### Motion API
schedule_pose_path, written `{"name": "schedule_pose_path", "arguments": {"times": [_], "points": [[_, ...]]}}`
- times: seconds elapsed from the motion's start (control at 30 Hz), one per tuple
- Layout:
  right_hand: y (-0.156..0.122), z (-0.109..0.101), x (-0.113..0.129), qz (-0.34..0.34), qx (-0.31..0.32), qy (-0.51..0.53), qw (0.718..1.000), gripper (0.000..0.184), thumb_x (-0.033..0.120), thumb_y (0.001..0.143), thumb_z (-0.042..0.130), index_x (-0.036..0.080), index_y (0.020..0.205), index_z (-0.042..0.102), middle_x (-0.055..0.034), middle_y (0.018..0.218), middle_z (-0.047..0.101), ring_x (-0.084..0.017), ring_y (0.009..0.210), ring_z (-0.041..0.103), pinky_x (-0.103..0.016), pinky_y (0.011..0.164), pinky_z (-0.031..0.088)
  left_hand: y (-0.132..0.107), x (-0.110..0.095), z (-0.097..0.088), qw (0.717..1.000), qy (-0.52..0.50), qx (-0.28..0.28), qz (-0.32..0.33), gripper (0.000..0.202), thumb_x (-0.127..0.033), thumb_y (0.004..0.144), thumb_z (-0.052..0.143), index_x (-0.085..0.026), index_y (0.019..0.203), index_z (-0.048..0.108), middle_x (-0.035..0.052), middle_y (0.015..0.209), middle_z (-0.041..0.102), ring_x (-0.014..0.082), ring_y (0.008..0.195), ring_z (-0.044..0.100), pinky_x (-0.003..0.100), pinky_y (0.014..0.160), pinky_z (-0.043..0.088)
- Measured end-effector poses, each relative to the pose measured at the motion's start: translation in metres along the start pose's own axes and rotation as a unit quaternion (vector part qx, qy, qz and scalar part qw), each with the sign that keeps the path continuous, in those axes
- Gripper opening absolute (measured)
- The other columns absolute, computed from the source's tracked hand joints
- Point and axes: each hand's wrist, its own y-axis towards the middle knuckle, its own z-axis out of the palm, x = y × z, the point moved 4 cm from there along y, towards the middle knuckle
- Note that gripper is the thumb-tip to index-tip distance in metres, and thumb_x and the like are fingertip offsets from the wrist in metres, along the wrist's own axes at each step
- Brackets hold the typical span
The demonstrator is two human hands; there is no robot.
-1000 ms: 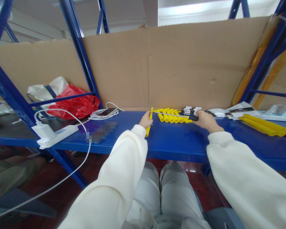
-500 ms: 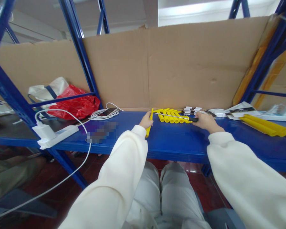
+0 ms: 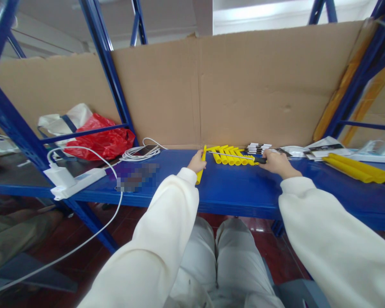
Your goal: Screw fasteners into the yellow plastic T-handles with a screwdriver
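My left hand (image 3: 196,162) is closed round a long yellow plastic piece (image 3: 201,164) that stands tilted on the blue shelf (image 3: 237,192). My right hand (image 3: 274,162) grips the dark handle of a screwdriver (image 3: 240,157). Its thin metal shaft points left, and the tip reaches the top of the yellow piece. Under the shaft lies a row of several short yellow tubes (image 3: 231,155). A small stack of black-and-white pieces (image 3: 257,148) sits just behind my right hand.
A cardboard sheet (image 3: 231,85) backs the shelf. On the left are a red plastic bag (image 3: 99,139), a phone with coiled white cable (image 3: 141,151) and a white power strip (image 3: 73,179). Long yellow pieces (image 3: 356,168) and papers (image 3: 321,147) lie on the right.
The screwdriver's shaft has lifted slightly and its tip has moved a little nearer the yellow piece in my left hand. Both hands stay where they were.
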Motion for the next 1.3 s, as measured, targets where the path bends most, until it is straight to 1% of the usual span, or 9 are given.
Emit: {"name": "schedule_pose_path", "arguments": {"times": [0.13,0.27,0.43,0.6,0.73,0.93,1.03,1.13,1.3], "points": [[0.0,0.0,0.001,0.01,-0.013,-0.006,1.0,0.026,0.035,0.085,0.07,0.024,0.108,0.069,-0.0126,0.091,0.08,-0.035,0.09,0.076,-0.043,0.088,0.05,-0.001,0.0,0.001,1.0,-0.001,-0.001,-0.003,0.077,0.004,0.085,0.065,-0.019,0.158,0.055,0.0164,0.159,0.066,0.0111,0.079,0.078,0.021,0.068,0.063],[-0.002,-0.004,0.005,0.023,-0.004,-0.015,1.0,0.025,0.034,0.087,0.068,0.023,0.11,0.068,-0.0139,0.095,0.081,-0.035,0.095,0.077,-0.044,0.091,0.049,-0.002,-0.002,0.0,1.0,0.006,0.0,-0.005,0.074,0.005,0.086,0.062,-0.017,0.156,0.057,0.0158,0.157,0.068,0.012,0.079,0.079,0.021,0.068,0.064],[-0.005,-0.008,0.009,0.031,0.013,-0.022,0.999,0.024,0.032,0.088,0.066,0.021,0.11,0.068,-0.0168,0.101,0.082,-0.037,0.098,0.077,-0.046,0.093,0.048,0.0,0.0,-0.005,0.999,0.029,-0.028,-0.013,0.072,0.004,0.086,0.065,-0.018,0.154,0.059,0.0135,0.144,0.076,0.019,0.091,0.083,0.024,0.074,0.066],[-0.003,-0.003,0.005,0.001,0.017,-0.025,1.0,0.021,0.032,0.084,0.066,0.024,0.104,0.067,-0.0133,0.094,0.081,-0.035,0.092,0.075,-0.044,0.088,0.046,0.002,0.003,-0.004,0.999,0.028,-0.031,-0.005,0.071,0.001,0.086,0.069,-0.02,0.153,0.061,0.0113,0.138,0.079,0.0212,0.096,0.084,0.025,0.078,0.067],[0.0,0.003,0.001,-0.025,0.021,-0.01,0.999,0.019,0.032,0.082,0.066,0.025,0.099,0.068,-0.0106,0.089,0.08,-0.033,0.09,0.073,-0.042,0.085,0.044,0.001,0.003,-0.003,0.999,0.026,-0.033,-0.003,0.071,0.001,0.087,0.067,-0.019,0.155,0.059,0.0132,0.143,0.077,0.0212,0.096,0.084,0.028,0.082,0.068],[0.003,0.005,0.003,-0.068,0.004,0.02,0.997,0.019,0.035,0.083,0.069,0.026,0.099,0.076,-0.0108,0.105,0.082,-0.034,0.104,0.071,-0.045,0.09,0.042,0.001,0.002,-0.004,0.999,0.026,-0.026,-0.011,0.069,0.004,0.089,0.063,-0.017,0.156,0.058,0.0136,0.138,0.079,0.0203,0.093,0.084,0.028,0.084,0.068],[0.003,0.005,0.005,-0.087,0.011,0.033,0.996,0.023,0.041,0.084,0.075,0.028,0.102,0.082,-0.0113,0.117,0.083,-0.038,0.115,0.069,-0.052,0.096,0.045,0.001,0.003,-0.005,0.999,0.018,-0.034,-0.011,0.073,0.004,0.086,0.066,-0.018,0.155,0.059,0.0131,0.139,0.079,0.0216,0.096,0.085,0.028,0.083,0.068],[0.003,0.008,0.004,-0.079,0.055,0.052,0.994,0.022,0.042,0.084,0.078,0.03,0.1,0.087,-0.0098,0.116,0.085,-0.038,0.115,0.073,-0.055,0.099,0.051,0.001,0.002,-0.005,0.999,0.012,-0.035,-0.012,0.072,0.003,0.085,0.067,-0.019,0.154,0.06,0.0119,0.136,0.08,0.022,0.096,0.085,0.027,0.081,0.068],[0.002,0.014,0.001,-0.091,0.121,0.152,0.977,0.022,0.035,0.088,0.075,0.026,0.102,0.089,-0.0081,0.106,0.087,-0.031,0.101,0.08,-0.042,0.095,0.063,0.001,0.002,-0.005,0.999,0.016,-0.03,-0.014,0.071,0.005,0.087,0.062,-0.017,0.154,0.058,0.013,0.141,0.079,0.0213,0.097,0.085,0.027,0.081,0.067]]}}
